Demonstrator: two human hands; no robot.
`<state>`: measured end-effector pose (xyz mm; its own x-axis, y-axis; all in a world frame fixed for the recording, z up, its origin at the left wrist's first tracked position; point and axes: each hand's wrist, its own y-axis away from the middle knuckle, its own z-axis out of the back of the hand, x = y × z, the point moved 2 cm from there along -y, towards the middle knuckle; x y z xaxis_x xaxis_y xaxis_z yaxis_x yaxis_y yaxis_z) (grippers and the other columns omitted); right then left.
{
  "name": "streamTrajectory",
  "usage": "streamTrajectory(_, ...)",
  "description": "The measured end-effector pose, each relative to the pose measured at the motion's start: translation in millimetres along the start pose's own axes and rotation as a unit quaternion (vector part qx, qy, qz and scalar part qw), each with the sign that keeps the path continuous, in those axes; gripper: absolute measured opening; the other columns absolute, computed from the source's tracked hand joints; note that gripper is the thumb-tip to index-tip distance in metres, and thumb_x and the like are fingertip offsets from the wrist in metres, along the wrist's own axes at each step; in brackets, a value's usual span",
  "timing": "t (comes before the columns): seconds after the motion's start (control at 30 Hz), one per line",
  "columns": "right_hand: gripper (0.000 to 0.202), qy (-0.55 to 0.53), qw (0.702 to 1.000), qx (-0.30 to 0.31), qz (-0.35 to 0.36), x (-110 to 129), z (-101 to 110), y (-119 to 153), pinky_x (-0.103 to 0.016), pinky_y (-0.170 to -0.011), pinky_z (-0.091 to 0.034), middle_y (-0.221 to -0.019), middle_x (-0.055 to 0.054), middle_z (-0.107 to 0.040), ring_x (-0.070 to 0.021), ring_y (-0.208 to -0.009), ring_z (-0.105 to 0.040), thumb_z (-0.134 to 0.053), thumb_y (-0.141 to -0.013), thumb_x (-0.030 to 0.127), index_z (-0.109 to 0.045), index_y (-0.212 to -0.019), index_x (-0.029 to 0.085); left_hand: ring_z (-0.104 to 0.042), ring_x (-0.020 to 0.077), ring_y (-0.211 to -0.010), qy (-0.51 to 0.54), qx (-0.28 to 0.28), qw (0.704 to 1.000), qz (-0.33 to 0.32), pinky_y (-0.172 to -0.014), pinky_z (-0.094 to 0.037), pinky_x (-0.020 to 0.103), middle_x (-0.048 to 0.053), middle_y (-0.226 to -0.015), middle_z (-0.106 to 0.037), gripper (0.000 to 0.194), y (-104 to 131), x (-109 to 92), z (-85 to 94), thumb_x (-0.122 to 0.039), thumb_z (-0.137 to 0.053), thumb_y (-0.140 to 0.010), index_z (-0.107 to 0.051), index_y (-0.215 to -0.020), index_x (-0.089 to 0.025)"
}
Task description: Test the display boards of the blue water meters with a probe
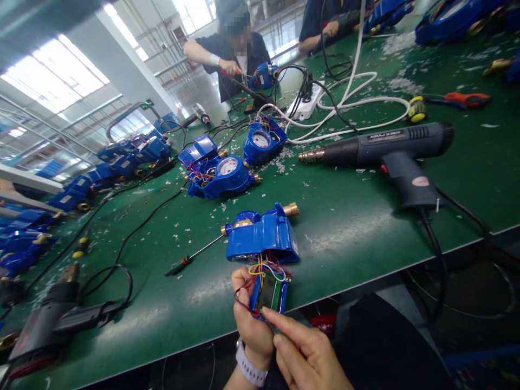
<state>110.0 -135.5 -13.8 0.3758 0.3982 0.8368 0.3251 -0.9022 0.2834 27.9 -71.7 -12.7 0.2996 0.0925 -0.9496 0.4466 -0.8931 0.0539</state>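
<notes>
The left hand (252, 327) had its fingers clamped on a small display module (267, 292), held at the front edge of the worktop (195, 309). The right hand (303, 349) reached in from below, index fingertip at the module's lower end and thumb close under it; whether the two pinched anything could not be told.

Thin coloured wires (266, 264) ran from the module to a blue meter (260, 235) lying just beyond, near that front edge. They looked the weak point: a backward pull by the left hand could strain or tear a joint. If its grip slipped, the module could drop past the edge and hang by them. A screwdriver (179, 265) lay with its tip just beside the meter, where a dragged meter might knock it.
</notes>
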Motion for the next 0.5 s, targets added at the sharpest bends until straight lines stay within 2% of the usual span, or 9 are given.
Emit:
streamTrajectory(0.13,0.07,-0.01,1.0,0.022,-0.006,-3,-1,-4,-0.02,-0.04,-0.02,-0.044,0.01,-0.03,-0.0059,-0.037,-0.023,-0.048,-0.09,0.062,-0.051,-0.134,0.008,-0.052,0.0159,-0.067,0.012,0.014,1.0,0.01,-0.064,-0.043,0.026,-0.002,-0.076,-0.055,0.024,0,0,0.3,-0.043,-0.051,-0.081,-0.052,-0.087,-0.021)
streamTrajectory(0.23,0.072,-0.013,0.998,0.057,-0.013,4,0,-8,-0.019,-0.037,-0.022,-0.043,0.012,-0.032,-0.0058,-0.034,-0.024,-0.047,-0.087,0.063,-0.048,-0.132,0.006,-0.055,0.0177,-0.072,0.028,0.036,0.998,0.047,-0.067,-0.045,0.027,-0.001,-0.076,-0.057,0.027,-1,3,2.6,-0.046,-0.051,-0.081,-0.052,-0.089,-0.021)
streamTrajectory(0.37,0.054,0.032,0.993,0.082,-0.082,23,7,-5,-0.016,-0.035,-0.025,-0.051,0.01,-0.042,-0.0058,-0.034,-0.031,-0.047,-0.088,0.051,-0.044,-0.127,0.014,-0.06,0.0186,-0.074,0.066,0.073,0.991,0.094,-0.067,-0.048,0.027,0.0,-0.082,-0.062,0.029,-3,3,3.9,-0.046,-0.053,-0.08,-0.055,-0.094,-0.022)
streamTrajectory(0.5,0.041,0.054,0.989,0.088,-0.109,36,16,5,-0.016,-0.035,-0.023,-0.059,0.009,-0.047,-0.0054,-0.036,-0.033,-0.05,-0.087,0.042,-0.04,-0.118,0.017,-0.064,0.0211,-0.075,0.088,0.126,0.976,0.151,-0.071,-0.051,0.032,0.002,-0.082,-0.064,0.029,-6,-2,-0.3,-0.046,-0.056,-0.078,-0.055,-0.092,-0.021)
